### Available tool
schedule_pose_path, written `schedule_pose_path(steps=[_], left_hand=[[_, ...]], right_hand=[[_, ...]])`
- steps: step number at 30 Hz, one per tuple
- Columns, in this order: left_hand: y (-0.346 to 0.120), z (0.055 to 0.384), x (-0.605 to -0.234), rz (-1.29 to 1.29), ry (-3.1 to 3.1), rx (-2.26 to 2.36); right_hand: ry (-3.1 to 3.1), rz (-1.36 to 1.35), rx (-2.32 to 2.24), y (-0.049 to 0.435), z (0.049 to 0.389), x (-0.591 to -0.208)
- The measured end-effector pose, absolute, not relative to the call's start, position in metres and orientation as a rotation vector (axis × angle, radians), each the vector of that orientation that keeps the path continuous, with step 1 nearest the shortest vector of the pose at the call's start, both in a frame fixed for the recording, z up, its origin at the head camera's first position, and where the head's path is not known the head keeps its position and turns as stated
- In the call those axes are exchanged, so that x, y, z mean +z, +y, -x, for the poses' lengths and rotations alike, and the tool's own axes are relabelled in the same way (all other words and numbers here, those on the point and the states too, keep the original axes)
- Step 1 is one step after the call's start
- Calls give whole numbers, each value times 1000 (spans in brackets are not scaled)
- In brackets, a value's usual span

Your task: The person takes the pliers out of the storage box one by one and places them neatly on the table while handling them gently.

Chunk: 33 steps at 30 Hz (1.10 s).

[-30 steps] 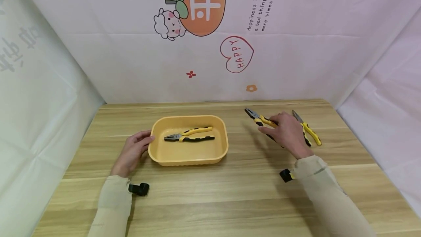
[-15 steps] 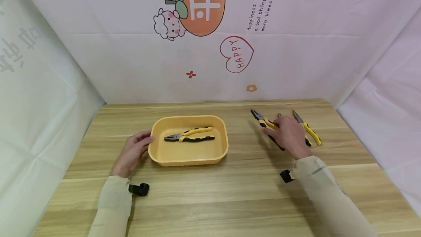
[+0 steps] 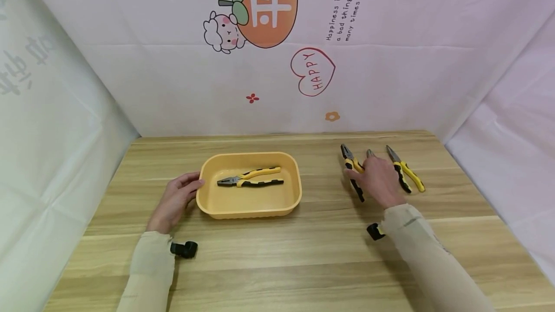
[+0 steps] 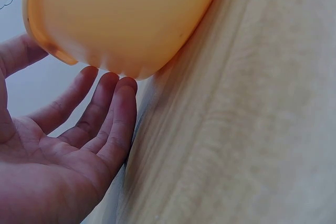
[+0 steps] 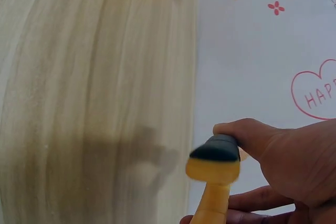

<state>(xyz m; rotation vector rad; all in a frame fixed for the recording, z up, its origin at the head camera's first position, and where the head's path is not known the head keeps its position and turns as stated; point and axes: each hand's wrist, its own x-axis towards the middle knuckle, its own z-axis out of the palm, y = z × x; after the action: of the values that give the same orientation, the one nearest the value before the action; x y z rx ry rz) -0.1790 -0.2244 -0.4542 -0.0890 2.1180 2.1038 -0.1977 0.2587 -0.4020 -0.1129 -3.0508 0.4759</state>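
Note:
My left hand (image 3: 175,201) holds the end of a yellow plastic tray (image 3: 249,210), thumb at the rim; in the left wrist view the fingertips (image 4: 126,85) meet the outer wall. Combination pliers (image 3: 260,172) with yellow and black handles lie in the tray, jaws to the left. At the right, my right hand (image 3: 381,182) grips another pair of combination pliers (image 3: 348,155), steeply angled with the head pointing away from me. A dark-capped yellow handle (image 5: 212,174) shows by the thumb in the right wrist view. Beyond the hand pokes a grey tip (image 3: 370,152); the rest is hidden.
Long-nose pliers (image 3: 396,158) with spread yellow and black handles lie on the wooden table (image 3: 277,264), just right of my right hand. A printed white cloth (image 3: 390,85) stands behind the table, with more cloth at both sides.
The pliers in my right hand have shifted right and swung clockwise, so they point more straight away from me. A grey tip has come into view beyond that hand. Left hand and tray hold still.

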Motion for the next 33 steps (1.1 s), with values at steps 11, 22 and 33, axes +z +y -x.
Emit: schedule_pose_path(steps=[11, 22, 33], left_hand=[[-225, 179, -455, 97, 2113, 2106], [-225, 180, -456, 87, 2109, 2118], [-226, 181, -459, 71, 2110, 2132]], right_hand=[[-3072, 158, 415, 260, 204, -413], [-3101, 181, 315, 262, 211, -420], [-3108, 160, 383, 263, 215, -429]])
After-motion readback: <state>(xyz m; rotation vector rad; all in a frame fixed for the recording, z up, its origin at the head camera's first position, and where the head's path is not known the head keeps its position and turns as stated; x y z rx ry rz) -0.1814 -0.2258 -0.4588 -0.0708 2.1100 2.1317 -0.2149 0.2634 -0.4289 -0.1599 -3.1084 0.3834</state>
